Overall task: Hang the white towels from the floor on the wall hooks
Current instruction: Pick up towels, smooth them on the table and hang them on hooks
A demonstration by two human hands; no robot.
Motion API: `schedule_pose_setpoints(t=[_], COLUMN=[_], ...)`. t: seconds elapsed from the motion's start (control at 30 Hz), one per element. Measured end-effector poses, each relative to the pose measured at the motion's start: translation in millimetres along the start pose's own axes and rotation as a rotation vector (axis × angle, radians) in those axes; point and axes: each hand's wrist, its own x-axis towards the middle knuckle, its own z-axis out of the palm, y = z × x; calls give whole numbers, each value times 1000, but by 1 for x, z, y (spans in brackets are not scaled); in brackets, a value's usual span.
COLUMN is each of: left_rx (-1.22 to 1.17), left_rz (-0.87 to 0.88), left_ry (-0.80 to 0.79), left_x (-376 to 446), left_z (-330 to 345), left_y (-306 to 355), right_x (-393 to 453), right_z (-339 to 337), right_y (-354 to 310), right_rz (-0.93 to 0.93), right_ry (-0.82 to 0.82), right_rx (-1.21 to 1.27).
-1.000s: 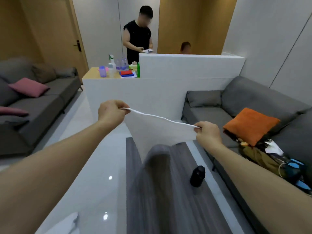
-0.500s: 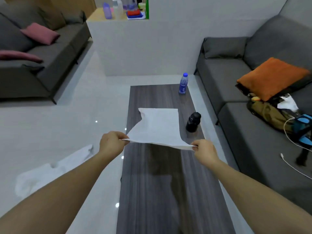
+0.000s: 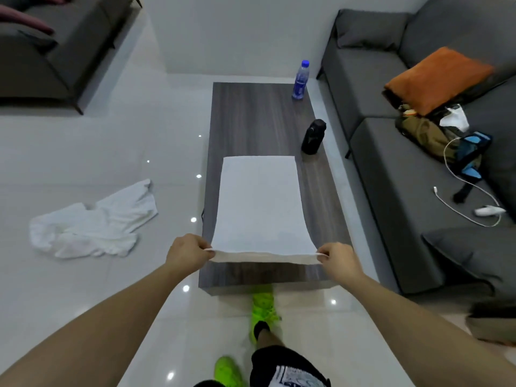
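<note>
A white towel [image 3: 261, 203] lies spread flat along the dark wooden coffee table [image 3: 251, 118]. My left hand [image 3: 185, 254] pinches its near left corner and my right hand [image 3: 336, 259] pinches its near right corner, holding the near edge taut just above the table's front end. A second white towel [image 3: 92, 223] lies crumpled on the glossy floor to the left of the table. No wall hooks are in view.
A blue-capped water bottle [image 3: 301, 79] and a black bottle [image 3: 314, 136] stand along the table's right side. A grey sofa [image 3: 405, 152] with an orange cushion [image 3: 435, 76], bags and a white cable runs along the right. Another grey sofa [image 3: 42, 51] stands far left.
The towel, held up in the air a second ago, has come down and now lies flat on the table. My view has tipped downward. Both hands keep their corners.
</note>
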Motion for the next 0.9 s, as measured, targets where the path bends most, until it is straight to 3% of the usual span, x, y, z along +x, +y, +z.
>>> schedule_pose_setpoints(t=[0.2,0.37,0.9], left_rx=[10,4,-65], left_rz=[21,32,-38], left_ry=[13,51,199], left_x=[-7,38,323], left_z=[4,-11,-60], left_y=[-15,0,123], right_x=[-12,32,349], right_z=[9,-8,-81], right_y=[-5,-21,-90], right_rz=[11,7,35], right_ry=[2,0,66], right_rx=[-2,-3,137])
